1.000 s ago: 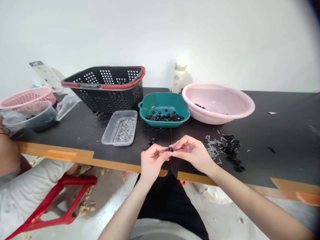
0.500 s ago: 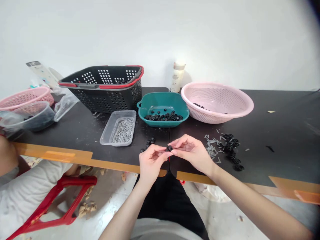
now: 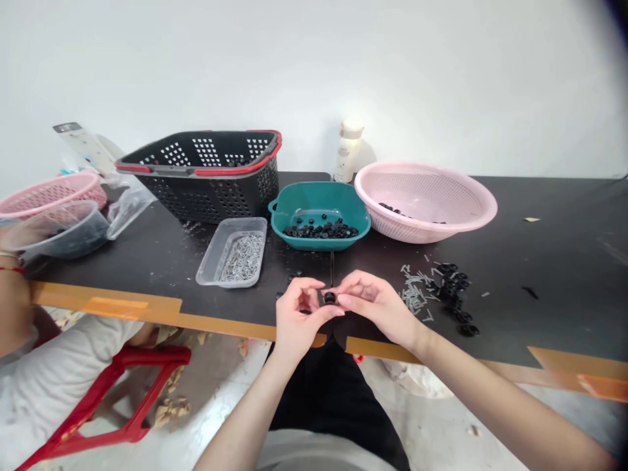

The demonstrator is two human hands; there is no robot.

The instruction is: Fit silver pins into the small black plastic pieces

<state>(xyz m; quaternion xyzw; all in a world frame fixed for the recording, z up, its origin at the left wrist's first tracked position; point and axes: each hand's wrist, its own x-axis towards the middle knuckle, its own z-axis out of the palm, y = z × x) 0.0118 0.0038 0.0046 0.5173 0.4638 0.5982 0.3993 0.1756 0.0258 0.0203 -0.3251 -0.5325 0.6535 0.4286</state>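
Between my two hands, over the table's front edge, is a small round black part (image 3: 330, 298). My right hand (image 3: 377, 302) pinches it from the right with thumb and fingertips. The curled fingers of my left hand (image 3: 303, 315) close around its left side, and another dark piece shows within that palm. Several black parts lie just behind my left hand, partly hidden by it. To the right of my right hand are scattered metal pins (image 3: 415, 293) and a pile of black parts (image 3: 454, 288).
Behind my hands stand a clear tray of metal pins (image 3: 203, 273), a teal basin of black parts (image 3: 318, 193), a pink colander (image 3: 426, 176), a black basket (image 3: 196, 190) and a bottle (image 3: 348, 154). At the left, a person's arm (image 3: 12, 301) reaches near a clear bowl (image 3: 73, 229).
My left hand has opened slightly, and the black part has turned and shows more between my fingers. The person's arm at the left has moved toward the clear bowl.
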